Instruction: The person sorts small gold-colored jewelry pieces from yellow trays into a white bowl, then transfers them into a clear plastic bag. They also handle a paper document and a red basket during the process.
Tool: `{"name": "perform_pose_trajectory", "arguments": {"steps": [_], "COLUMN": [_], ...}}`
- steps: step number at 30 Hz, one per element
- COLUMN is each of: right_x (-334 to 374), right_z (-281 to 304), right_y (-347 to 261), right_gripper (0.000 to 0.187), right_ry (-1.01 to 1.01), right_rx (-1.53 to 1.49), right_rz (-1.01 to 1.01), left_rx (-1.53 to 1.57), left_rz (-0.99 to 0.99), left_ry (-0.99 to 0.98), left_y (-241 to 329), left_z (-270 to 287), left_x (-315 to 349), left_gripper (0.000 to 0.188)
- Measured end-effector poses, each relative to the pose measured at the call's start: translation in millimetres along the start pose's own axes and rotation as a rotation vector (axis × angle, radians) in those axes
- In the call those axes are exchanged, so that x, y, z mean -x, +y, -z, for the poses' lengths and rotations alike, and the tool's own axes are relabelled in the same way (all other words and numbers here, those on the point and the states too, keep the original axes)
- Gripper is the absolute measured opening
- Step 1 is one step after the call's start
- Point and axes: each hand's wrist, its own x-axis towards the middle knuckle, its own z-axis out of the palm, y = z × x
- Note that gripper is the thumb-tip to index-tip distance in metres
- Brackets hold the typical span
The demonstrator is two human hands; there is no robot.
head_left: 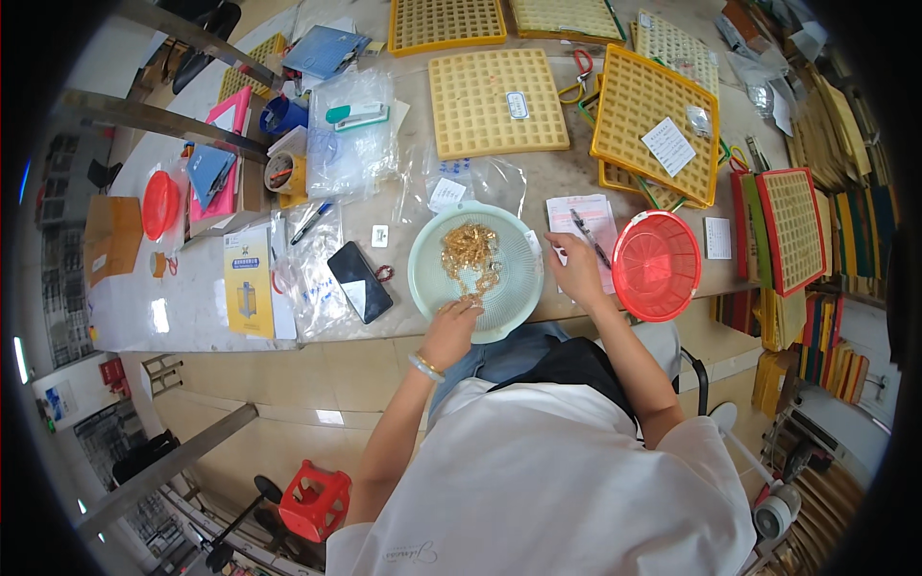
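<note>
A pale green plastic colander (423,278) stands at the table's front edge, tilted slightly toward me. Inside it lies a heap of small gold-coloured pieces (469,247), with a thinner trail of them running down to the near side. My left hand (451,331), with bangles on its wrist, reaches over the near rim; its fingertips are pressed together on the gold-coloured pieces there. Just off the colander's right rim is my right hand (576,272), fingers curled in; whatever they hold is too small to see. Beside it lie paper slips (597,213) with a pen (588,235) on top.
Right of my right hand sits a red plastic basket (656,264). A black phone (360,280) and a yellow booklet (249,283) lie to the left. Yellow compartment trays (499,101) cover the far side, with red-handled scissors (578,77) between them. A red stool (315,501) stands on the floor.
</note>
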Motion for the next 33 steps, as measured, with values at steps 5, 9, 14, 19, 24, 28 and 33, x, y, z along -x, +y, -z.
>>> {"name": "perform_pose_trajectory", "arguments": {"steps": [5, 9, 14, 19, 24, 28, 33], "right_x": [6, 9, -13, -15, -8, -12, -18], "right_z": [-11, -29, -15, -15, -14, -8, -4], "right_y": [-16, -13, -10, -3, -13, 10, 7], "right_gripper": [0.026, 0.025, 0.027, 0.037, 0.041, 0.040, 0.037], "right_ry": [0.081, 0.081, -0.212, -0.123, -0.262, -0.317, -0.354], "right_rx": [0.224, 0.313, 0.114, -0.055, -0.086, -0.290, -0.565], "right_rz": [0.160, 0.136, -0.166, -0.143, -0.174, -0.213, -0.281], "left_rx": [0.022, 0.357, 1.021, 1.265, 1.319, 1.326, 1.334], "left_rz": [0.220, 0.606, 0.738, 0.874, 0.862, 0.882, 0.897], "left_ry": [0.455, 0.611, 0.366, 0.284, 0.217, 0.339, 0.433], "left_y": [3, -28, -41, -39, -35, -15, -7], "left_z": [24, 7, -10, -10, -3, 5, -10], "left_x": [16, 32, 27, 18, 18, 22, 56], "left_gripper": [0.032, 0.037, 0.041, 0.039, 0.037, 0.031, 0.034]}}
